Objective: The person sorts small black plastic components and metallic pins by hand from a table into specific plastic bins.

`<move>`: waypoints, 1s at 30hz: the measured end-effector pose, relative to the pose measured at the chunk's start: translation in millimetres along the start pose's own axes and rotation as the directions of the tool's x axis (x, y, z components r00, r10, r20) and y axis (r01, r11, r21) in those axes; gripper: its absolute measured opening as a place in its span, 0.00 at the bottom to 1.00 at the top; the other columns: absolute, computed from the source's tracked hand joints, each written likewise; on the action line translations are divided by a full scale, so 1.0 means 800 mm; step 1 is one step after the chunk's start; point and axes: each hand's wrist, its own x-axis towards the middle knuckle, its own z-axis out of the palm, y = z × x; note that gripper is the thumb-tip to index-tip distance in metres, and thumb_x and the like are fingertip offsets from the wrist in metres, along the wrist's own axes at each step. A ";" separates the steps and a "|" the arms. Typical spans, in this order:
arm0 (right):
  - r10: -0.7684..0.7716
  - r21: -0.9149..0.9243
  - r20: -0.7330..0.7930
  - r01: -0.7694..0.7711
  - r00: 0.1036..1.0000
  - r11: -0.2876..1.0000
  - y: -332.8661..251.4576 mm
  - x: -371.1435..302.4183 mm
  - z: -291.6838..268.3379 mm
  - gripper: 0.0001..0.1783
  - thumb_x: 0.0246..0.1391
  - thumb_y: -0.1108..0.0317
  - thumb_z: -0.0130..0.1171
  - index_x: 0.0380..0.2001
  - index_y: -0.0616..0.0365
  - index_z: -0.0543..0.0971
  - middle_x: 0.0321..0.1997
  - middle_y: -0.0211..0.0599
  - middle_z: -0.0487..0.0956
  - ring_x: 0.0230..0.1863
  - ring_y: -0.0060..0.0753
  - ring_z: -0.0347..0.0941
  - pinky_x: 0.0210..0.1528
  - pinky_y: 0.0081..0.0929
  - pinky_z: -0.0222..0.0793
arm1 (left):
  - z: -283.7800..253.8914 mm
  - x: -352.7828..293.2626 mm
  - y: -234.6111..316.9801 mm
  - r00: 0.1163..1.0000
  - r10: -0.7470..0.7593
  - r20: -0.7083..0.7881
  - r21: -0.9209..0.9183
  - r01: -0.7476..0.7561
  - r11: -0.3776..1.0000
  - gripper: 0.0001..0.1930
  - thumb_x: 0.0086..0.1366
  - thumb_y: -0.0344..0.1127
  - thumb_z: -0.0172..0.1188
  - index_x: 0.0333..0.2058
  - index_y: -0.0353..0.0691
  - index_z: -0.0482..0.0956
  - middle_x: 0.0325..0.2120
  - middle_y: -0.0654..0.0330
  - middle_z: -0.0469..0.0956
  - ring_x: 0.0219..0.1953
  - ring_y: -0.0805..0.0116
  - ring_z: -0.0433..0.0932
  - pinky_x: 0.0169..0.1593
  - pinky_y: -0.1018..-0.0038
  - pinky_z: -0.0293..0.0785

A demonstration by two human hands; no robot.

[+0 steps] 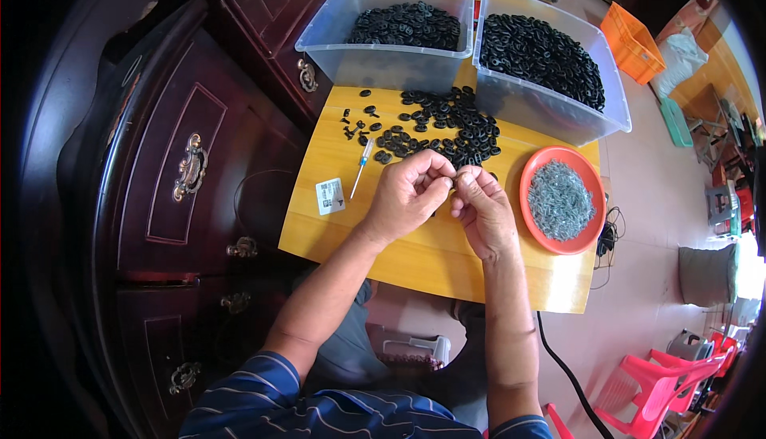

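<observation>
Over yellow wooden board (415,251), left hand (405,198) and right hand (481,209) fingertips pinched together on small black rubber ring (456,174), liable to slip into loose black ring pile (447,129) just beyond fingers.

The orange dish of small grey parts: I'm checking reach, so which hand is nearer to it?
Right. The right hand is just left of the orange dish, with a strip of wooden board between. The left hand is farther left, beyond the right hand, fingers meeting it.
</observation>
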 end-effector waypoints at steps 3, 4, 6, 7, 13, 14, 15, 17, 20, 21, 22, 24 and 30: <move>0.015 0.097 0.011 -0.016 1.000 0.995 0.010 0.001 0.005 0.06 0.65 0.65 0.59 0.40 0.54 0.78 0.32 0.22 0.77 0.28 0.15 0.72 0.32 0.17 0.71 | 0.009 0.000 0.010 0.997 0.058 -0.053 0.028 -0.057 0.998 0.04 0.67 0.21 0.57 0.40 0.35 0.76 0.32 0.68 0.78 0.31 0.86 0.76 0.34 0.85 0.74; 0.026 0.166 -0.009 -0.024 1.000 0.986 0.012 0.001 0.009 0.06 0.66 0.65 0.59 0.40 0.54 0.78 0.32 0.23 0.77 0.28 0.16 0.72 0.33 0.17 0.71 | 0.012 0.000 0.013 0.997 0.060 -0.053 0.029 -0.058 0.998 0.04 0.67 0.21 0.57 0.40 0.35 0.76 0.32 0.68 0.78 0.31 0.86 0.76 0.34 0.85 0.74; 0.037 0.235 -0.028 -0.029 0.999 0.972 0.013 0.001 0.011 0.06 0.66 0.64 0.58 0.40 0.54 0.77 0.32 0.23 0.78 0.28 0.16 0.72 0.33 0.18 0.72 | 0.015 0.000 0.015 0.990 0.113 -0.080 0.096 -0.105 0.990 0.04 0.66 0.20 0.57 0.39 0.35 0.76 0.30 0.66 0.79 0.29 0.84 0.78 0.32 0.84 0.76; 0.019 0.244 -0.021 -0.013 1.000 0.970 0.014 0.002 0.010 0.06 0.66 0.64 0.58 0.40 0.54 0.77 0.32 0.24 0.78 0.28 0.16 0.72 0.33 0.18 0.72 | 0.016 0.000 0.016 0.990 0.114 -0.080 0.097 -0.106 0.990 0.04 0.66 0.20 0.57 0.39 0.35 0.76 0.30 0.66 0.79 0.29 0.84 0.78 0.32 0.84 0.76; 0.002 0.229 -0.052 0.010 0.999 0.973 0.010 0.000 0.010 0.06 0.66 0.64 0.58 0.39 0.53 0.77 0.33 0.25 0.79 0.29 0.16 0.72 0.33 0.18 0.72 | 0.009 0.001 0.009 0.984 0.158 -0.081 0.126 -0.147 0.981 0.05 0.64 0.19 0.59 0.38 0.34 0.76 0.29 0.66 0.80 0.29 0.83 0.80 0.31 0.84 0.77; 0.013 0.209 -0.069 0.002 0.998 0.978 0.008 -0.001 0.013 0.06 0.66 0.64 0.58 0.39 0.53 0.77 0.32 0.25 0.79 0.29 0.16 0.73 0.33 0.18 0.72 | 0.008 0.002 0.008 0.981 0.172 -0.086 0.155 -0.157 0.975 0.05 0.64 0.19 0.60 0.37 0.34 0.77 0.29 0.65 0.80 0.29 0.83 0.80 0.31 0.83 0.77; 0.012 0.211 -0.067 0.003 0.998 0.977 0.008 -0.001 0.013 0.06 0.66 0.64 0.58 0.39 0.53 0.77 0.32 0.25 0.79 0.29 0.16 0.73 0.33 0.18 0.72 | 0.007 0.003 0.008 0.978 0.187 -0.091 0.185 -0.168 0.968 0.05 0.63 0.19 0.60 0.37 0.34 0.77 0.29 0.65 0.80 0.29 0.82 0.80 0.31 0.83 0.77; 0.025 0.186 -0.085 -0.009 0.996 0.982 0.011 -0.001 0.010 0.06 0.66 0.64 0.58 0.39 0.53 0.77 0.31 0.25 0.79 0.28 0.16 0.73 0.32 0.18 0.71 | 0.014 0.004 0.015 0.974 0.198 -0.112 0.200 -0.173 0.964 0.05 0.62 0.19 0.61 0.35 0.33 0.78 0.28 0.63 0.80 0.27 0.80 0.81 0.29 0.82 0.77; 0.005 0.205 -0.065 0.008 0.998 0.979 0.014 0.001 0.010 0.06 0.66 0.64 0.58 0.39 0.54 0.78 0.31 0.25 0.79 0.28 0.17 0.73 0.32 0.17 0.71 | 0.018 0.005 0.024 0.957 0.257 -0.133 0.283 -0.212 0.936 0.04 0.60 0.18 0.62 0.33 0.33 0.79 0.28 0.61 0.79 0.25 0.76 0.81 0.28 0.79 0.77; 0.004 0.206 -0.065 0.009 0.998 0.978 0.015 0.002 0.009 0.06 0.66 0.64 0.58 0.39 0.54 0.78 0.31 0.25 0.79 0.28 0.17 0.73 0.32 0.17 0.71 | 0.018 0.005 0.025 0.944 0.304 -0.128 0.346 -0.244 0.906 0.04 0.60 0.19 0.63 0.33 0.33 0.80 0.28 0.60 0.80 0.25 0.75 0.81 0.28 0.78 0.77; 0.001 0.211 -0.057 0.011 0.998 0.978 0.016 0.002 0.007 0.06 0.66 0.64 0.59 0.39 0.55 0.78 0.31 0.25 0.79 0.28 0.17 0.73 0.32 0.17 0.71 | 0.017 0.005 0.024 0.944 0.305 -0.127 0.346 -0.246 0.905 0.04 0.60 0.19 0.63 0.33 0.33 0.80 0.28 0.60 0.80 0.25 0.75 0.81 0.28 0.78 0.77; -0.005 0.215 -0.049 0.015 0.999 0.977 0.015 0.002 0.005 0.06 0.66 0.65 0.59 0.39 0.55 0.78 0.31 0.26 0.80 0.28 0.17 0.73 0.32 0.17 0.71 | 0.014 0.005 0.020 0.917 0.390 -0.086 0.478 -0.306 0.824 0.04 0.59 0.19 0.63 0.32 0.33 0.79 0.27 0.60 0.80 0.25 0.73 0.81 0.28 0.76 0.78; 0.012 0.045 -0.094 -0.007 0.996 0.999 0.011 -0.001 0.009 0.06 0.64 0.66 0.61 0.40 0.55 0.79 0.33 0.24 0.80 0.29 0.15 0.72 0.33 0.16 0.70 | 0.007 0.005 0.017 0.946 0.293 -0.135 0.368 -0.227 0.902 0.04 0.59 0.20 0.63 0.31 0.34 0.78 0.25 0.60 0.78 0.23 0.75 0.77 0.26 0.77 0.73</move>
